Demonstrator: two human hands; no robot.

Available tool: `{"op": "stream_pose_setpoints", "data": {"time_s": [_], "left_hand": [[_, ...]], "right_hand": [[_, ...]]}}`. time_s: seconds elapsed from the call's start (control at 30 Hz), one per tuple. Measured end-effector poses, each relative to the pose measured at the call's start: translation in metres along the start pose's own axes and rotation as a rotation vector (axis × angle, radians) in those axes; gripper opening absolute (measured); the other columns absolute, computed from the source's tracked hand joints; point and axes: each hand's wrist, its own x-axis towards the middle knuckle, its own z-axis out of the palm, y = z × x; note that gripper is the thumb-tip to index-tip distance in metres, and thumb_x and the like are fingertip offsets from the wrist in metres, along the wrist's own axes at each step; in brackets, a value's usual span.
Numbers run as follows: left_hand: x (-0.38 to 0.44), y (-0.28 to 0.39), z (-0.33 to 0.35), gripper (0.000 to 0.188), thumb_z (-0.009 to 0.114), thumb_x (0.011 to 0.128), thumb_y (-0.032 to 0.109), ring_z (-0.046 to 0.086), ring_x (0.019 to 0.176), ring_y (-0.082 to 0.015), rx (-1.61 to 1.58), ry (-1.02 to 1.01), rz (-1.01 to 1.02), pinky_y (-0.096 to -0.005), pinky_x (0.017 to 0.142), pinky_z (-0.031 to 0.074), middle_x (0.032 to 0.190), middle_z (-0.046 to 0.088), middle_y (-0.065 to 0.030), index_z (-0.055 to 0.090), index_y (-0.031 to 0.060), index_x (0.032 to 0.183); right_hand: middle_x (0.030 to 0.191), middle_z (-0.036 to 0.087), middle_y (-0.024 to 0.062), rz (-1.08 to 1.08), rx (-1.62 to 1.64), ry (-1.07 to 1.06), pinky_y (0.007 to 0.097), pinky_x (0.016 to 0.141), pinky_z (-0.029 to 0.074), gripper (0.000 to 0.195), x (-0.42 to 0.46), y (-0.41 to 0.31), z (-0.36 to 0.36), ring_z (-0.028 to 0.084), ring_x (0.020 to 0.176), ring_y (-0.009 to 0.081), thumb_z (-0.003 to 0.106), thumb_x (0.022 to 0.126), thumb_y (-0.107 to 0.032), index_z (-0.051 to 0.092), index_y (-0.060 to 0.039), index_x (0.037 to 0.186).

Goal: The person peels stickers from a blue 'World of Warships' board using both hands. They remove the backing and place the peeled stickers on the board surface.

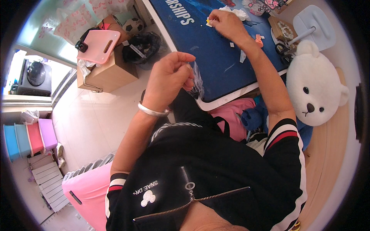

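Observation:
My left hand [170, 79], with a white bangle at the wrist, pinches a clear plastic bag [198, 79] by the desk's near corner. Something dark lies in the bottom of that bag. Over the far part of the blue desk mat [219, 78], the fingers of my right hand [228, 24] close on a small white-and-yellow piece [208, 22]. Crumpled white material [238, 13] lies just beyond this hand. Beside the right forearm are a small white square [232, 44], a pale strip [242, 56] and an orange hand-shaped item [259, 42].
A white plush bear [315, 83] sits against the desk's right side, near scissors [281, 50] and a box with a bead bracelet [284, 30]. Left of the desk are a black-lined bin [141, 47] and a carton [108, 75] bearing a pink board [98, 46].

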Motion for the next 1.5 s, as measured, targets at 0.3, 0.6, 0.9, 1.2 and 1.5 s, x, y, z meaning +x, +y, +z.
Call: {"op": "stream_pose_setpoints", "data": {"time_s": [0.3, 0.6, 0.9, 1.2, 1.5], "left_hand": [[0.0, 0.003, 0.001, 0.017, 0.048, 0.086, 0.005, 0.054, 0.053, -0.0072, 0.051, 0.021, -0.003, -0.0187, 0.049, 0.046, 0.068, 0.056, -0.0029, 0.054, -0.0033, 0.1], [0.001, 0.003, 0.002, 0.019, 0.047, 0.084, 0.004, 0.054, 0.054, -0.0075, 0.028, 0.01, 0.001, -0.0191, 0.05, 0.046, 0.069, 0.056, -0.0033, 0.054, -0.0035, 0.1], [0.001, -0.002, 0.0, 0.02, 0.049, 0.083, 0.005, 0.054, 0.055, -0.008, 0.072, -0.021, 0.024, -0.0198, 0.05, 0.047, 0.069, 0.056, -0.0042, 0.053, -0.0027, 0.101], [-0.006, 0.001, -0.005, 0.02, 0.047, 0.083, 0.004, 0.055, 0.056, -0.0074, 0.078, 0.001, -0.038, -0.0199, 0.051, 0.048, 0.068, 0.056, -0.0032, 0.053, -0.0036, 0.101], [-0.008, -0.005, -0.018, 0.02, 0.046, 0.084, 0.001, 0.053, 0.054, -0.0068, -0.055, -0.017, 0.002, -0.0195, 0.051, 0.046, 0.069, 0.055, -0.003, 0.052, -0.0028, 0.103]], "right_hand": [[0.08, 0.06, 0.0031, 0.261, 0.547, -0.06, 0.0216, 0.059, 0.041, 0.021, 0.004, 0.02, -0.011, 0.051, 0.066, 0.0074, 0.058, 0.079, -0.01, 0.063, -0.003, 0.098], [0.069, 0.052, -0.0009, 0.291, 0.589, -0.02, 0.0178, 0.049, 0.034, 0.023, -0.005, 0.02, -0.012, 0.043, 0.056, 0.0049, 0.05, 0.085, -0.014, 0.06, -0.0034, 0.103], [0.065, 0.046, -0.0029, -0.059, 0.463, 0.159, 0.0162, 0.049, 0.036, 0.021, 0.004, -0.047, -0.039, 0.042, 0.056, 0.0038, 0.043, 0.092, -0.019, 0.059, -0.0085, 0.101], [0.076, 0.057, 0.0212, -0.486, 0.205, 0.393, 0.0445, 0.064, 0.044, 0.019, 0.145, -0.121, 0.063, 0.056, 0.072, 0.0383, 0.04, 0.088, -0.017, 0.049, 0.0002, 0.089], [0.075, 0.061, 0.016, -0.544, 0.172, 0.231, 0.0408, 0.063, 0.046, 0.018, 0.139, -0.06, 0.011, 0.059, 0.072, 0.0343, 0.052, 0.077, -0.019, 0.061, -0.0037, 0.077]]}}
